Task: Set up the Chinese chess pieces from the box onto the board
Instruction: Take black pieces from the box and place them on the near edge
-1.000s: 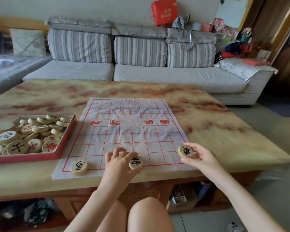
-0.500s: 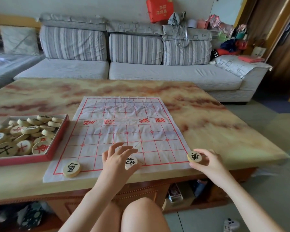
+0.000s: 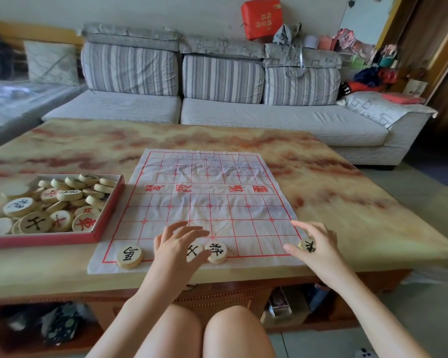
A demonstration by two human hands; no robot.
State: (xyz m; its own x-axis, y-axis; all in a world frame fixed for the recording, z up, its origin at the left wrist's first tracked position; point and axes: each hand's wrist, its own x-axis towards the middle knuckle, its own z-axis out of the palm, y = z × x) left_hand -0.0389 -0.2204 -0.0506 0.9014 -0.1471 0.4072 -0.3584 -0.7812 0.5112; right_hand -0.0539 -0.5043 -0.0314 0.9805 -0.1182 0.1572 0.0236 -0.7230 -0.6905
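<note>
four chess pieces lay on the near row of the board (image 3: 210, 200). the left corner piece (image 3: 129, 256) sat alone. the half-hidden piece (image 3: 195, 251) and the middle piece (image 3: 216, 252) touched side by side at the centre. the right corner piece (image 3: 308, 246) lay at the right end. all four showed black characters.

the left hand (image 3: 176, 250) was over the half-hidden piece. its grip was loose, the fingers spread and nearly straight, the thumb lying at the edge of that piece. the right hand (image 3: 318, 250) covered part of the right corner piece. its grip was also slack, thumb and forefinger stretched out and not closed round it.

one red box (image 3: 44, 240) stood on the counter (image 3: 347, 202), just beside the left edge of the board. it held the heap of pieces (image 3: 62, 202), flat or tilted over each other, some with red marks, some black, some blank side up. they overlapped too much for a sure count. behind the counter stood one grey sofa (image 3: 243, 115).
</note>
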